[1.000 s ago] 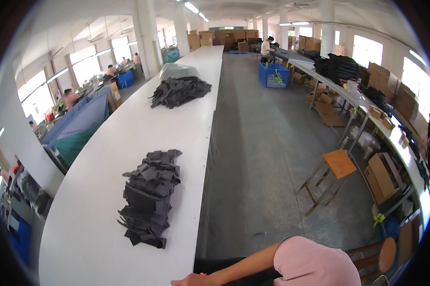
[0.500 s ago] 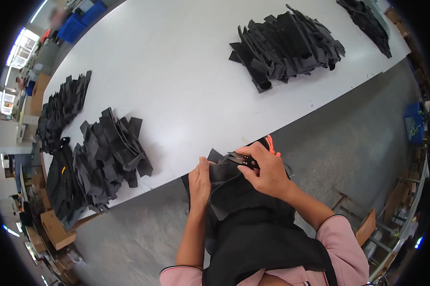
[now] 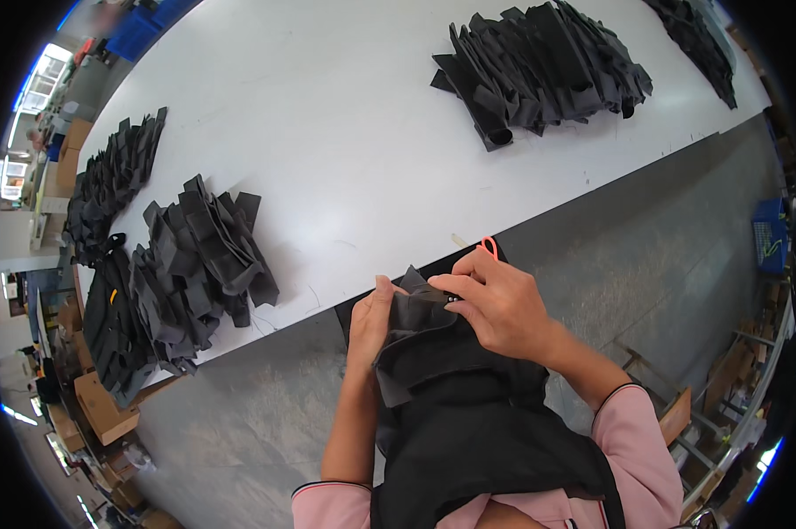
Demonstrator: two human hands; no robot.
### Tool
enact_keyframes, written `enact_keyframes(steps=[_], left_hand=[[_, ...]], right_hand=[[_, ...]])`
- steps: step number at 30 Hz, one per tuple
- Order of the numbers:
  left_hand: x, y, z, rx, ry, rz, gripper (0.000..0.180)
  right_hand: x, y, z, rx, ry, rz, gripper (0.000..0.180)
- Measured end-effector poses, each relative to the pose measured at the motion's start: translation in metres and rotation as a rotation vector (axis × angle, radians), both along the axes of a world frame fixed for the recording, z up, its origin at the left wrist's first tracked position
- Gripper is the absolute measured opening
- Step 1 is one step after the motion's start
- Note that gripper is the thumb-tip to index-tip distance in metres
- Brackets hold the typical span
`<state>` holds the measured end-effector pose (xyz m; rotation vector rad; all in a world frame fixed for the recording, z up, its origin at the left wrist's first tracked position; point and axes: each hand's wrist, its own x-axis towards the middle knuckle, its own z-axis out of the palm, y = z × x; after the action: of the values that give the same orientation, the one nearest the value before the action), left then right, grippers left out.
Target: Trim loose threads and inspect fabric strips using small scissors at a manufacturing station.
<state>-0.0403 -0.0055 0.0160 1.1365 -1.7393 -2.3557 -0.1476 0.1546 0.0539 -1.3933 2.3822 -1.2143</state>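
- Two hands at work, close in at your chest: your left hand [image 3: 371, 322] and right hand [image 3: 499, 304] both pinch one black fabric piece [image 3: 420, 331], fingers closed on its top edge.
- That piece hangs off the worktop [image 3: 345, 150], just short of its near edge, above your black apron [image 3: 477, 441].
- An orange-handled tool [image 3: 489, 246] peeks out behind your right hand at the near edge; what it is, you cannot tell.
- Left of you, a fanned stack of black pieces [image 3: 199, 264] sits along the near edge.
- Further left, a second dark pile [image 3: 111, 181] runs toward the left end.
- Far across, a big heap of black pieces [image 3: 543, 66] lies toward the right end.
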Motion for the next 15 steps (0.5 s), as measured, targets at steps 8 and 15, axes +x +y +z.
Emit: enact_keyframes(steps=[8,15], left_hand=[[-0.002,-0.002,0.006,0.08,-0.068,-0.108,0.051],[0.002,-0.007,0.006,0.14,-0.085,-0.18,0.051]], right_hand=[[-0.018,0.006,0.001,0.04,0.271,0.19,0.03],[-0.025,0.011,0.01,0.09,0.361,0.354,0.03]])
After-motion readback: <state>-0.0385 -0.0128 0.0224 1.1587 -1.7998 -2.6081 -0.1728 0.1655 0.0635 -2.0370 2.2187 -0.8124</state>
